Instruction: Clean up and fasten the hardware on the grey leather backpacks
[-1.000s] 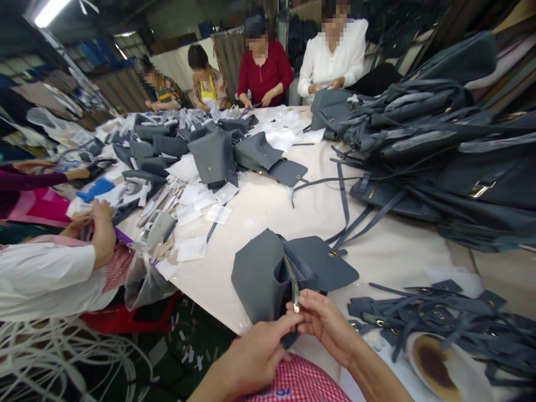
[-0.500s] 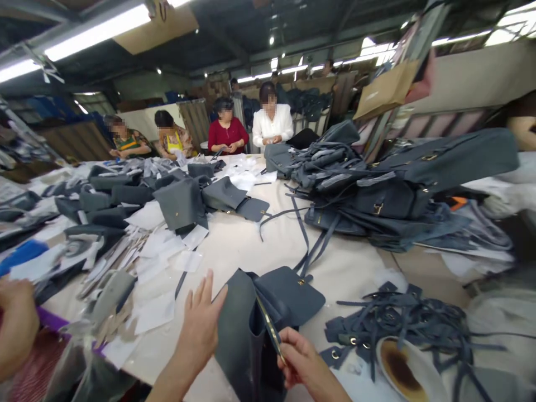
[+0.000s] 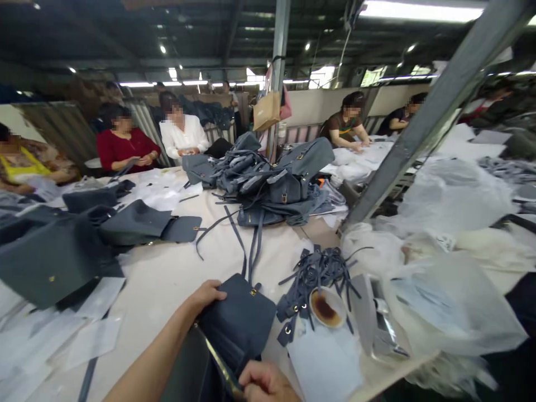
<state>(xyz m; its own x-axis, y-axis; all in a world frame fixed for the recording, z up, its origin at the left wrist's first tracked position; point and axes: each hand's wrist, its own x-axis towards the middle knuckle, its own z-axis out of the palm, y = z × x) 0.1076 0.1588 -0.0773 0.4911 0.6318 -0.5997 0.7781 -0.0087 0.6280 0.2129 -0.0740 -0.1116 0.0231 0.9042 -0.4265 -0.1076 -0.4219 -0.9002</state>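
Observation:
A grey-blue leather bag (image 3: 238, 326) lies on the white table (image 3: 167, 279) in front of me, its flap with a gold stud facing up. My left hand (image 3: 205, 296) reaches forward and its fingers curl over the flap's far left edge. My right hand (image 3: 266, 385) sits at the bottom of the view, closed on the bag's zipper edge (image 3: 218, 363). The bag's straps run away toward the middle of the table.
A heap of loose grey straps (image 3: 314, 273) and a stained cup (image 3: 326, 307) lie right of the bag. A big pile of finished bags (image 3: 268, 178) sits mid-table, more bags (image 3: 54, 257) at left. Clear plastic bags (image 3: 452, 301) fill the right. Several people work around the tables; a steel post (image 3: 422, 123) slants at right.
The view has swung right and up. My left hand went from hovering open beside the bag to gripping the flap; my right hand stays on the zipper edge.

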